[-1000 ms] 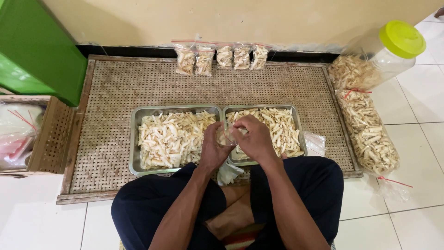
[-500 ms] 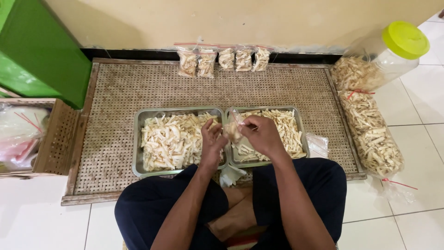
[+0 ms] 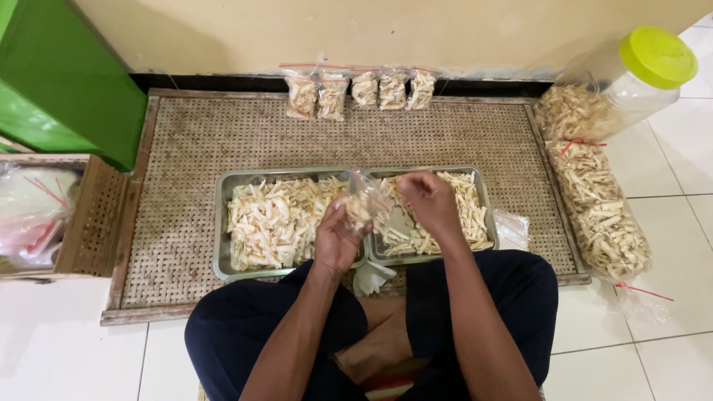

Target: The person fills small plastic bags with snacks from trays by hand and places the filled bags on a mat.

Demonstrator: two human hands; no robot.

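Two metal trays sit side by side on a woven mat (image 3: pixel 186 186), and I describe all places from the left tray (image 3: pixel 223 223), which is full of pale snack sticks. Far to its left, off the mat, stands a wooden box (image 3: pixel 93 223) with plastic inside, and behind the box a green cabinet (image 3: pixel 52 82). Behind the left tray, along the wall, five small filled bags (image 3: pixel 360 90) stand in a row. Over the tray's right edge the left hand (image 3: pixel 336 239) is closed around a small clear bag (image 3: pixel 362 202) — it holds some sticks already. Just to the right, above the right tray (image 3: pixel 483 200), the right hand (image 3: pixel 431 202) has its fingers pressed together near the bag's mouth; if they pinch sticks, I cannot tell. Further right, beyond the mat, lies a long filled bag (image 3: pixel 598 215), and behind it a clear jar with a yellow-green lid (image 3: pixel 657 56).
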